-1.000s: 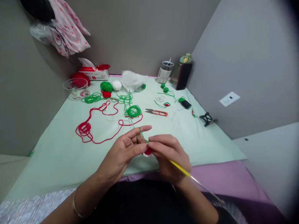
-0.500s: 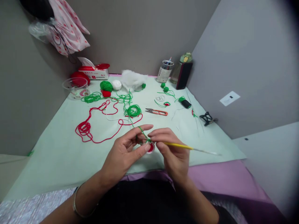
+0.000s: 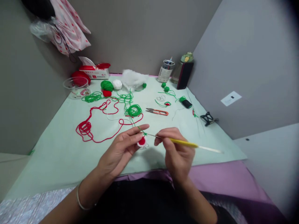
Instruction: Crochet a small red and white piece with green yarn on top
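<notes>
My left hand point(image 3: 123, 149) pinches a small round crochet piece point(image 3: 142, 141) with a red middle, a white edge and green stitches at its top. Green yarn point(image 3: 139, 128) runs from those stitches over my left forefinger toward a green coil point(image 3: 133, 110) on the table. In my right hand point(image 3: 177, 152) is a crochet hook point(image 3: 184, 142) with a yellow grip, its fingers closed around it. The hook's thin metal tip points left and meets the green stitches. Its pale rear end sticks out to the right. Whether the tip passes through a loop is too small to tell.
Orange thread snips point(image 3: 157, 112) lie just beyond my hands. Loose red yarn point(image 3: 84, 127) spreads at left. Yarn balls point(image 3: 106, 85), white stuffing point(image 3: 133, 80), a clear tub point(image 3: 76, 88), a pen holder point(image 3: 166, 71) and a phone point(image 3: 185, 75) against a bottle stand at the back.
The crochet piece has shifted left and now shows its red and white face. My right hand has drawn back to the right, the hook turning more level and its metal shaft coming into sight.
</notes>
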A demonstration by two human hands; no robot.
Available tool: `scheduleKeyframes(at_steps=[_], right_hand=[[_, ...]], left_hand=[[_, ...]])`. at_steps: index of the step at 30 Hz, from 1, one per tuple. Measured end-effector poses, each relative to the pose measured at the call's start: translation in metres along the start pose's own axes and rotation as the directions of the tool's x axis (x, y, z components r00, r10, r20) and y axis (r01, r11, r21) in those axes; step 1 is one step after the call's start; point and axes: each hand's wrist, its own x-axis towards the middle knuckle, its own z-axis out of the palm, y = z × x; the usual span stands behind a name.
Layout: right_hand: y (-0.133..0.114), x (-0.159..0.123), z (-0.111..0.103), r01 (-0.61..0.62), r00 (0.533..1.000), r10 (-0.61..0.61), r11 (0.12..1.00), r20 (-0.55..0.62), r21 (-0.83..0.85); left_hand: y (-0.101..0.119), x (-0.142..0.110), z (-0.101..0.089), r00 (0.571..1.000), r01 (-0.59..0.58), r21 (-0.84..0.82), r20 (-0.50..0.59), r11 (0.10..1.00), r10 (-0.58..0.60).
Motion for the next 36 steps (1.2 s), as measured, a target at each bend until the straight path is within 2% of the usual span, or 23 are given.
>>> scheduleKeyframes(at_steps=[2, 4, 8, 14, 22, 25, 31, 34, 36], right_hand=[[-0.002, 0.006, -0.002, -0.114, 0.993, 0.116, 0.973, 0.001, 0.202], [-0.002, 0.007, 0.001, -0.177, 0.984, 0.172, 0.937, 0.041, 0.301], [0.003, 0.002, 0.008, -0.147, 0.989, 0.137, 0.957, 0.058, 0.248], [0.006, 0.0, 0.005, -0.189, 0.982, 0.175, 0.944, 0.074, 0.269], [0.003, -0.001, 0.004, -0.193, 0.979, 0.164, 0.932, 0.117, 0.306], [0.002, 0.001, 0.003, -0.265, 0.964, 0.231, 0.882, 0.132, 0.39], [-0.001, 0.014, -0.005, -0.419, 0.902, 0.403, 0.733, 0.154, 0.537], [-0.002, 0.019, -0.008, -0.484, 0.867, 0.456, 0.67, 0.203, 0.563], [-0.001, 0.017, -0.006, -0.484, 0.869, 0.448, 0.675, 0.212, 0.558]], left_hand=[[0.002, 0.0, -0.002, 0.998, -0.055, 0.05, -0.019, 0.997, 0.056], [-0.001, -0.002, 0.0, 0.992, -0.123, 0.12, 0.007, 0.985, 0.124], [-0.009, -0.004, 0.003, 0.978, -0.207, 0.226, 0.062, 0.952, 0.198], [-0.008, -0.003, 0.005, 0.987, -0.162, 0.205, 0.033, 0.965, 0.158], [-0.003, -0.002, 0.01, 0.992, -0.128, 0.171, 0.018, 0.977, 0.127], [-0.001, -0.002, 0.007, 0.997, -0.072, 0.129, 0.043, 0.989, 0.067], [0.002, 0.001, -0.004, 0.978, 0.002, 0.058, 0.206, 0.998, -0.014], [0.0, 0.002, -0.005, 0.969, -0.002, 0.051, 0.248, 0.999, -0.011], [-0.003, 0.003, -0.003, 0.975, -0.034, 0.072, 0.223, 0.997, 0.017]])
